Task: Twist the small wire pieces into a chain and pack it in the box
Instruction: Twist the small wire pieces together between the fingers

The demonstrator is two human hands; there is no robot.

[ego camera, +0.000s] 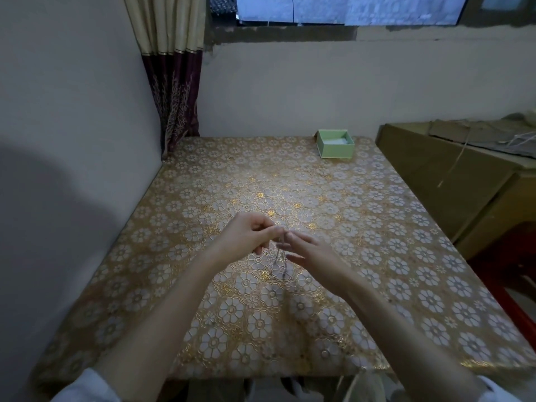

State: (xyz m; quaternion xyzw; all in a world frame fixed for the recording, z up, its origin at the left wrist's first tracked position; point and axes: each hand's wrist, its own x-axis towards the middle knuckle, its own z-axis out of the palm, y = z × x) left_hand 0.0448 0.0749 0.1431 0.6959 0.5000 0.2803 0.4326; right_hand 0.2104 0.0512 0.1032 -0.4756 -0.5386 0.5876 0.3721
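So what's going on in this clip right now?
A person holds a thin wire chain up over the table, pinching its top between the left hand and the right hand; the rest dangles below. The green box sits open at the far edge, untouched.

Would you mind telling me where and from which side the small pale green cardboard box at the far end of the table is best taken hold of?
Probably by its two opposite side walls, coming from above. The small pale green cardboard box sits lidless and open-topped on the floral table, apart from everything else, with both outer walls free. Both hands are busy with the wire chain.
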